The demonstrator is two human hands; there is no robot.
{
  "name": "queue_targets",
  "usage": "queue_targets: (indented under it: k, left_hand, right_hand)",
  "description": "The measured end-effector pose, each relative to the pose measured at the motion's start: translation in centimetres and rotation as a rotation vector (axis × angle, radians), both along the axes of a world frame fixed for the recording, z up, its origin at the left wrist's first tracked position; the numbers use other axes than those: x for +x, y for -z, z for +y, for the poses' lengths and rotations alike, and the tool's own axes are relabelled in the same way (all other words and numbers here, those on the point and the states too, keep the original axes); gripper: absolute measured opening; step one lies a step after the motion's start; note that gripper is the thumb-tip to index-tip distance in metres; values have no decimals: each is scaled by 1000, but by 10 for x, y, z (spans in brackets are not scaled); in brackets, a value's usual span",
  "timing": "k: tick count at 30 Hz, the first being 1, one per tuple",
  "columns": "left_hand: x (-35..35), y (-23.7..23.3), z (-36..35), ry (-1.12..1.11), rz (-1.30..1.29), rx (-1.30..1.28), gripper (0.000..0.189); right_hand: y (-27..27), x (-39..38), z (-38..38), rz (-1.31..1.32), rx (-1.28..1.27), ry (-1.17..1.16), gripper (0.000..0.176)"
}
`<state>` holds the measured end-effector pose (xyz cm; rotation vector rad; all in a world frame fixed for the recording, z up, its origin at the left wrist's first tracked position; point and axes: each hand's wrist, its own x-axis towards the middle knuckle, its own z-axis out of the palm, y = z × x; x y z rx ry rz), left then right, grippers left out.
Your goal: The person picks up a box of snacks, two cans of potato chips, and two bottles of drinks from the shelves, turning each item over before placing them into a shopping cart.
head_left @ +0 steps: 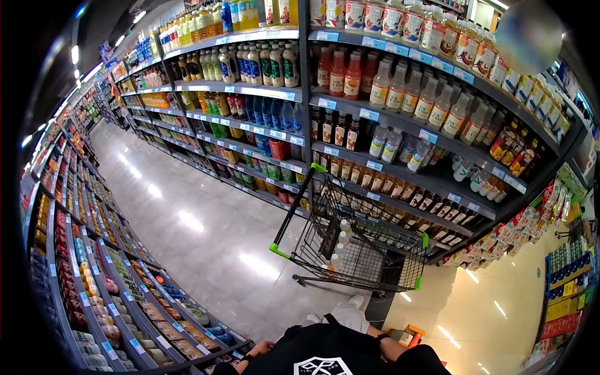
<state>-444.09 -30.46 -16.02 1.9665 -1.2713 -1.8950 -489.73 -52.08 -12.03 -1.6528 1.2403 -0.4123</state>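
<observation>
At the bottom edge I see my own dark top with a white logo (322,365). My left hand (261,347) shows just left of it, low down by the end of the left shelf unit (187,331). It is small and partly hidden, and I cannot make out anything in it. Only my right forearm (389,347) shows; that hand is hidden behind my body. A black wire shopping cart (369,256) with green trim stands a step ahead by the right shelves. Inside the cart are several white-capped bottles (340,240). Neither hand touches the cart.
Tall shelves of bottled drinks and sauces (387,94) line the right side. Low shelves of packaged goods (94,281) run along the left. A glossy tiled aisle floor (200,231) stretches ahead. An orange object (414,336) lies on the floor at my right, and a white shoe (350,312) shows below the cart.
</observation>
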Motion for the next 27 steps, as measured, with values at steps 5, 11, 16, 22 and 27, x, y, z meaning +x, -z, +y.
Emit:
queue_targets:
  k: [5,11,16,22,27]
  left_hand:
    - [2,11,11,143,-120,-36,33]
    - [-21,31,28,-86,-152,-61,38]
    - [-30,53,34,-377,20,4,44]
    - [-40,36,16,-347,-89,13,43]
    - [-29,34,12,-273,-239,-96,34]
  right_hand:
    - [-1,13,-6,40,-19,-29,33]
    - [-11,-7,-4,134,-50,-66,34]
    - [-19,-41,14,216,-92,-111,35]
    - [-96,-48,35,374,-85,-220,39]
    - [-107,-77,69,288,-409,179,24]
